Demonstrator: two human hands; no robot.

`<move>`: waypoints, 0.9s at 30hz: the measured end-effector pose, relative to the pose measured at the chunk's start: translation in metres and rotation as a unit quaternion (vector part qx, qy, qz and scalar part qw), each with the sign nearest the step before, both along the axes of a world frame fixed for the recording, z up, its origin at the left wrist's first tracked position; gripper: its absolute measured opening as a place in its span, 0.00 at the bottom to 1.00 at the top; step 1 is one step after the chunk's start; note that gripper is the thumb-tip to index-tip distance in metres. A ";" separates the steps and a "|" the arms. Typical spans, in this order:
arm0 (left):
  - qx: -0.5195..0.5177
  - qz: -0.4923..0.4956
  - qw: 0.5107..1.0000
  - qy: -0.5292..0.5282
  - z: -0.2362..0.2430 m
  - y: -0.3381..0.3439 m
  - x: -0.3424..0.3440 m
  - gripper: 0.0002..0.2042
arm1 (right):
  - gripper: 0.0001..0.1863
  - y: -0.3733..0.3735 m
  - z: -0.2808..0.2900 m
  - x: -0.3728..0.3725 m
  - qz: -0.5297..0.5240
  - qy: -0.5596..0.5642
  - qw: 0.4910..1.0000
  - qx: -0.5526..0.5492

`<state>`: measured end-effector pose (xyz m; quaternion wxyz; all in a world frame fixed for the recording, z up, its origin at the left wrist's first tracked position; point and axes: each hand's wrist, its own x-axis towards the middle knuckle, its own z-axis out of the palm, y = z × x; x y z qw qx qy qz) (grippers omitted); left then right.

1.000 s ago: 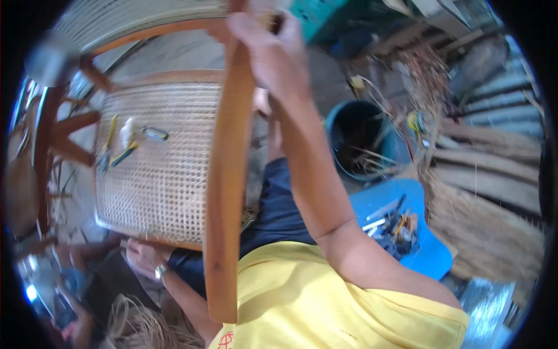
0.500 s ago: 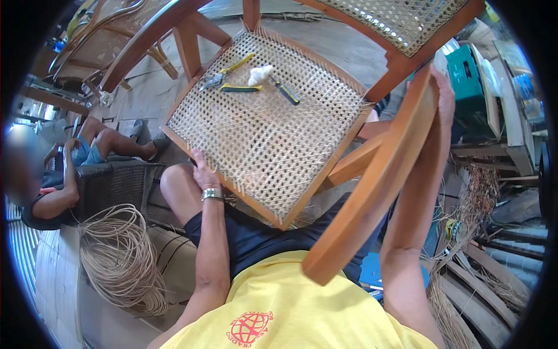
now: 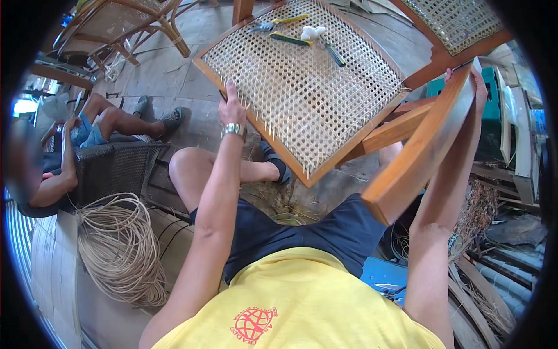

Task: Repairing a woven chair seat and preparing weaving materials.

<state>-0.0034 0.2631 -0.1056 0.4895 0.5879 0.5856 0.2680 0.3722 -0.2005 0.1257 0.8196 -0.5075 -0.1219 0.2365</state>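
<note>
A wooden chair with a woven cane seat (image 3: 308, 99) is tilted in front of me. My left hand (image 3: 232, 109), with a metal-band watch on its wrist, grips the left part of the seat's front rail, thumb on top. My right hand (image 3: 479, 87) is wrapped round the far part of the chair's curved wooden armrest (image 3: 421, 154); some of its fingers are hidden behind the wood. On the seat lie pliers (image 3: 292, 39) with spread yellow-and-dark handles, a white wad (image 3: 314, 32) and a tool with a black-and-yellow handle (image 3: 335, 56). Loose cane ends stick out along the seat's edges.
A seated person (image 3: 64, 157) is at my left, beside a dark woven chair (image 3: 116, 174). A coil of cane (image 3: 122, 250) lies near my left elbow. Rattan chairs (image 3: 133, 26) stand far left. A green crate (image 3: 491, 116) and stacked wood are at the right.
The chair has shifted away from my body and to the right, with both hands still holding it. The tools have moved along with the seat. More floor shows between my legs.
</note>
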 end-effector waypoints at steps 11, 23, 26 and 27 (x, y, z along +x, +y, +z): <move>-0.049 -0.064 0.983 -0.162 -0.044 0.069 0.010 0.42 | 0.21 0.012 -0.019 0.004 -0.201 -0.056 0.978 0.026; 0.068 -0.100 0.972 -0.203 0.021 0.000 -0.020 0.40 | 0.27 0.020 0.003 -0.137 -0.335 -0.125 0.924 0.138; 0.267 -0.189 0.939 -0.109 0.089 -0.093 -0.021 0.42 | 0.35 0.016 0.005 -0.125 -0.343 -0.200 0.911 0.113; 0.320 -0.259 0.907 -0.092 0.115 -0.128 -0.008 0.43 | 0.44 0.015 0.004 -0.116 -0.449 -0.220 0.855 -0.140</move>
